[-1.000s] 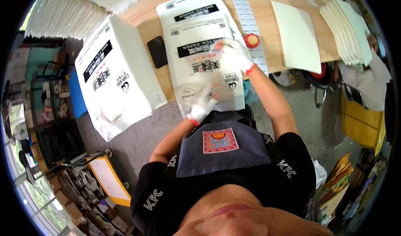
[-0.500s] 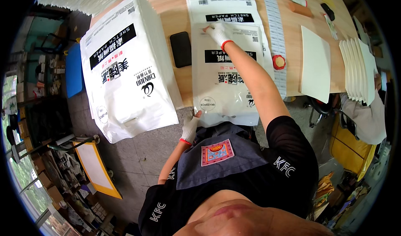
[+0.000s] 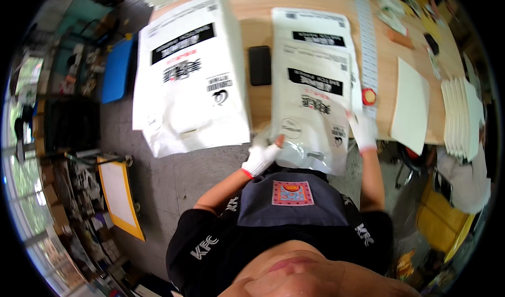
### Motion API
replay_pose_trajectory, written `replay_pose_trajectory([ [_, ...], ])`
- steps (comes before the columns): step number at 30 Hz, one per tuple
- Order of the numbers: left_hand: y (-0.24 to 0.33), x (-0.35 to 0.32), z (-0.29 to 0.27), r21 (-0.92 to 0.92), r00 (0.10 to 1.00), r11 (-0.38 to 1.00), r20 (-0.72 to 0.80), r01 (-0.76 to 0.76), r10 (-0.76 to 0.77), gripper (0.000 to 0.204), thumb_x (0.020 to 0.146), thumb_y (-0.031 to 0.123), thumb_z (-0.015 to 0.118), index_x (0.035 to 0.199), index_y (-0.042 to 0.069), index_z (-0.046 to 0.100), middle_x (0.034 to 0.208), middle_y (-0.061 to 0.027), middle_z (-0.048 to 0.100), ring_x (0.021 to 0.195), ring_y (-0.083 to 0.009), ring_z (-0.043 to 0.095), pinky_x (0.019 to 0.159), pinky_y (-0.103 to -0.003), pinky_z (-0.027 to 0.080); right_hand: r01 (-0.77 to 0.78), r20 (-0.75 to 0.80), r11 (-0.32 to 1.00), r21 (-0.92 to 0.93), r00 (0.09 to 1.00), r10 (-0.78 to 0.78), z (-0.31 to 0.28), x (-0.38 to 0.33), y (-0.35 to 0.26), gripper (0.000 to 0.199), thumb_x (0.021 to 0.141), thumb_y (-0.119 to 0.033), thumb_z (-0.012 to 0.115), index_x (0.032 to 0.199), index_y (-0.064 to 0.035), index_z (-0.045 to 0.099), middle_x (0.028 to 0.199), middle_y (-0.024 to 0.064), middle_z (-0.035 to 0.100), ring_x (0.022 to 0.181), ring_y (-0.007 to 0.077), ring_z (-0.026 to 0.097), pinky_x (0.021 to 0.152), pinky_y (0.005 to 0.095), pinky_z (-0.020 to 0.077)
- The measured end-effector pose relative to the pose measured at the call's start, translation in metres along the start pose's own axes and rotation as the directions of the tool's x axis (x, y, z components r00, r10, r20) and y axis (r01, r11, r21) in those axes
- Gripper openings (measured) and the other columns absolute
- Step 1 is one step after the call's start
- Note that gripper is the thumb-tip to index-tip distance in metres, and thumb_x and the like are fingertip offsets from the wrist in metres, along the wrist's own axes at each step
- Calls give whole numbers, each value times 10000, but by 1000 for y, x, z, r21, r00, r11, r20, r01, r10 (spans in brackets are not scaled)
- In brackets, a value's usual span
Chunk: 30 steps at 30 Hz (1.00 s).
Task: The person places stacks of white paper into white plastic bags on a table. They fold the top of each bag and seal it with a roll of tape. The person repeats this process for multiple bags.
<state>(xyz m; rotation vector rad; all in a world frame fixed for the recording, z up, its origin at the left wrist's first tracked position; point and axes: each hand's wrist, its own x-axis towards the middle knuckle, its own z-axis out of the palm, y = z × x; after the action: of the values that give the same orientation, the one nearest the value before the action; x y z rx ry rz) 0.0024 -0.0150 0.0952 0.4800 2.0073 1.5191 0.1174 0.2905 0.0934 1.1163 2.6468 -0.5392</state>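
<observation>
Both my hands wear white gloves. My left hand grips the near left corner of the top white plastic bag, which lies on a stack of such bags with black printed bands, hanging over the table's near edge. My right hand holds the same bag at its right edge. A second pile of white bags lies to the left, drooping off the wooden table.
A black phone lies between the two bag piles. A long white strip with a red roll runs right of the bags. Cream sheets and a fanned stack lie at right. A yellow-framed board stands on the floor.
My right hand has come back from the far part of the bag to its near right edge. My left hand has risen onto the bag's near left corner.
</observation>
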Motion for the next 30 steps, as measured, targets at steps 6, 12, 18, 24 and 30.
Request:
replay_pose_trajectory([
  [6, 97, -6, -17, 257, 974, 949, 183, -180, 135, 392, 841, 291, 614, 1063, -11, 500, 843, -186, 584, 745, -322, 592, 686, -371, 461, -207, 250, 213, 955, 948, -199, 108, -70, 64, 344, 950, -146, 470, 1231, 42, 534, 1084, 55, 626, 984, 133, 567, 854, 258, 441],
  [12, 121, -44, -100, 543, 640, 528, 23, -653, 768, 315, 782, 257, 647, 957, 5, 574, 714, -135, 538, 608, -294, 562, 562, -369, 459, 23, 49, 157, 987, 898, -438, 71, -34, -60, 359, 955, -158, 464, 1236, 60, 513, 1085, 54, 607, 963, 101, 547, 828, 223, 437],
  [18, 110, -43, -213, 37, 589, 827, -685, -561, 429, 315, 905, 155, 533, 1159, -31, 519, 655, 46, 438, 581, -32, 394, 494, -198, 291, 343, -190, 124, 931, 746, -638, -5, 5, -229, 375, 931, -228, 549, 1189, 45, 550, 943, 40, 635, 810, 81, 560, 709, 237, 459],
  [24, -32, -27, -269, 358, 565, 933, -761, -47, 320, 433, 926, 266, 507, 1300, 60, 441, 1058, -126, 564, 867, -198, 572, 753, -326, 482, 550, -82, 578, 603, 763, -641, 3, 14, -273, 336, 850, -371, 624, 747, -53, 604, 609, 74, 564, 579, 162, 528, 572, 335, 417],
  [30, -181, -41, -195, -498, 513, 851, -781, -169, -355, 432, 948, 413, 457, 1121, 26, 547, 944, -95, 580, 814, -204, 575, 750, -345, 500, 450, -309, 720, 528, 892, -331, 7, 26, -142, 284, 842, -360, 612, 1013, -136, 583, 912, 58, 656, 869, 225, 619, 754, 349, 467],
])
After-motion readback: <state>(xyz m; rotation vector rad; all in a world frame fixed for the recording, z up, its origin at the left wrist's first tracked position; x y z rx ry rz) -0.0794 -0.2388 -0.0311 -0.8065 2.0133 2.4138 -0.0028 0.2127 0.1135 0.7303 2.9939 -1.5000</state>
